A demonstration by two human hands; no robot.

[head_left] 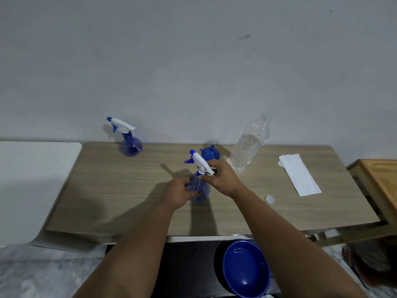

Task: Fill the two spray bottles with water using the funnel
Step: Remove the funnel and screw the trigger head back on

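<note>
Nearest you, below the table's front edge, a blue basin (247, 268) sits on the floor. On the wooden table (107, 190) your two hands meet at the near spray bottle (200, 195) — a blue, round-bodied one standing upright at the middle of the table. Your left hand (177, 193) has its grip curled around the bottle's belly, clamped on it. Your right hand (223, 178) pinches at the neck, right under the white trigger head (200, 162), its fingers closed on that collar; the blue nozzle points left.

To your right a small white cap (269, 199) lies on the table, and beyond it a folded white paper towel (298, 174) lies flat.

Just behind the held bottle the blue funnel (210, 152) rests upside down, spout up. Beside it on the right stands the clear water bottle (249, 145) — uncapped, partly filled with water.

Farthest back on the left, well apart from your hands, the second spray bottle (130, 143) stands upright near the wall, its trigger head on.
</note>
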